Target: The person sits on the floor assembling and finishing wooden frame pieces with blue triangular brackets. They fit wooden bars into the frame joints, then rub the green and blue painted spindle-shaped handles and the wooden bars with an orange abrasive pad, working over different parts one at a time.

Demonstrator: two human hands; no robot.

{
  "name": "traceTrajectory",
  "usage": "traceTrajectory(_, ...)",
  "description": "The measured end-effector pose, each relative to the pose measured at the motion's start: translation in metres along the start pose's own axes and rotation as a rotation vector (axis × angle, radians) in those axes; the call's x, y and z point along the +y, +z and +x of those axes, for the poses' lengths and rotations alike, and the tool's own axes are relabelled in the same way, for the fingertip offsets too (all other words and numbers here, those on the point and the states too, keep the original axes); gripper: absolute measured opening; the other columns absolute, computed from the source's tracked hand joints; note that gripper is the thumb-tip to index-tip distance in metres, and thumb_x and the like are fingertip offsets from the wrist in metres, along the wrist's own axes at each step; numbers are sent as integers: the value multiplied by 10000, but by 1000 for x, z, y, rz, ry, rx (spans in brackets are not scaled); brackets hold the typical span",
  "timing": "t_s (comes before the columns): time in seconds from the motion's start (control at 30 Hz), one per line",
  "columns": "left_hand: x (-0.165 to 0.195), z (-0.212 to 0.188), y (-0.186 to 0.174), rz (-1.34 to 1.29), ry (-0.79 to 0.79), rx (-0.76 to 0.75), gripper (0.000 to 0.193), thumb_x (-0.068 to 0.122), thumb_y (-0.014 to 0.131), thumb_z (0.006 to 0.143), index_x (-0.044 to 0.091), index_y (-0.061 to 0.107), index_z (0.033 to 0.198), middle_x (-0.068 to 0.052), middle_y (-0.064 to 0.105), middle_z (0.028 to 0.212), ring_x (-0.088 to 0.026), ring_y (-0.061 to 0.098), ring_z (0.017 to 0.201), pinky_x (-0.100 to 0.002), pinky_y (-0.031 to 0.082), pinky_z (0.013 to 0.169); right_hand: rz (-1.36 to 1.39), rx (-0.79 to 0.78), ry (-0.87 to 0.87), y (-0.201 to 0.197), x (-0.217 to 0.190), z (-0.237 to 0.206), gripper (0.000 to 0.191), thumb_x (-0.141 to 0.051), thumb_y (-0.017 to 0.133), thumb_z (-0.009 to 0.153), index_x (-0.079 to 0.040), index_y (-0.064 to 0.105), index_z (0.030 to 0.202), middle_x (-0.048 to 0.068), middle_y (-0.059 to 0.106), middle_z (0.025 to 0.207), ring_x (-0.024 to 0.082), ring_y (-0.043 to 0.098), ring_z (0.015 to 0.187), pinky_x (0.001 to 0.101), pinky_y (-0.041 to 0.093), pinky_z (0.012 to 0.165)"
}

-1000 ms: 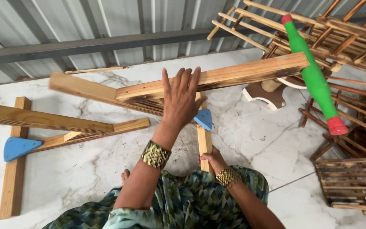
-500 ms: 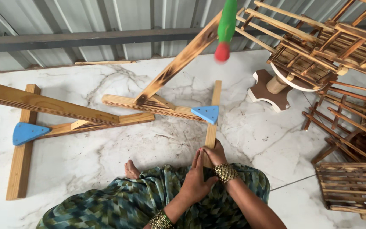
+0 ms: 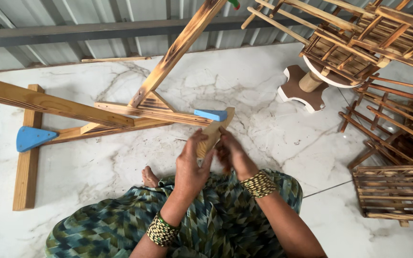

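A wooden frame of pale planks lies on the white marble floor (image 3: pixel 264 95). Its near foot plank (image 3: pixel 214 132) is tilted up off the floor, and both my hands grip its near end. My left hand (image 3: pixel 192 165) wraps it from the left and my right hand (image 3: pixel 231 154) from the right. A blue triangular brace (image 3: pixel 211 114) sits where that foot meets the long rail (image 3: pixel 149 113). A burnt-edged upright beam (image 3: pixel 178 48) rises steeply from the rail toward the top of view. A second foot plank (image 3: pixel 27 153) with its own blue brace (image 3: pixel 32 137) lies at the left.
Stacks of slatted wooden frames (image 3: pixel 359 43) and crates (image 3: pixel 395 191) crowd the right side. A small wooden stool with a brown shaped base (image 3: pixel 304 91) lies tipped near them. A corrugated metal wall (image 3: pixel 72 19) runs along the back. My patterned green skirt (image 3: pixel 225 224) covers the foreground.
The upright beam has swung from nearly flat to steeply raised. My left hand came off the beam and down to join the right hand, and both have lifted the near foot plank.
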State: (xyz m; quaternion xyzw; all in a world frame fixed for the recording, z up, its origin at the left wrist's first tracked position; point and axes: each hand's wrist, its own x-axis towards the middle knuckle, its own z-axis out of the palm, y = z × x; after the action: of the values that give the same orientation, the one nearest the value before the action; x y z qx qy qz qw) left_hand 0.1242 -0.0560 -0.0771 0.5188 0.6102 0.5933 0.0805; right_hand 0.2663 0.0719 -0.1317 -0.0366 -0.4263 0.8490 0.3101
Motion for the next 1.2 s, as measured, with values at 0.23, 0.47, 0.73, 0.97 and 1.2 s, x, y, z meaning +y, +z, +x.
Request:
traceTrajectory(0.23,8,12,-11,-48,-26,80,694,25,681,918,29,316,1509,-287,677,1265,-467,689,1122,-458,584,890,-623,116,-256,59,-6,51,261,-118,491,1048,-54,575,1287,70,582,1407,143,570,1273,335,469,1082)
traceTrajectory(0.47,12,20,-29,-54,-265,-23,944,34,680,873,60,70,1593,-252,714,1170,-425,737,994,-445,607,747,-1437,-112,-579,67,-5,67,389,-250,357,1079,-74,666,1238,37,675,1333,258,582,1374,496,257,1287)
traceTrajectory(0.73,0,18,-28,-115,-44,-16,793,42,650,948,26,208,1606,-256,622,1423,-372,715,1206,-417,574,978,-1042,399,-662,64,42,62,527,-413,475,1115,20,439,1415,147,432,1360,264,578,1302,386,488,1109)
traceTrajectory(0.97,-9,35,-8,-479,-102,30,485,245,596,1054,23,452,1460,-152,574,1453,-222,545,1351,-350,475,1090,-971,547,-628,47,46,50,276,-69,546,1041,23,685,1262,105,557,1154,235,630,1063,332,536,901)
traceTrajectory(1.2,-12,46,-3,-490,-111,49,346,246,595,1066,48,541,1345,-70,599,1316,-145,543,1194,-280,477,990,-1246,768,-532,13,15,68,220,17,625,921,6,713,1122,114,677,1084,224,695,950,327,576,783)
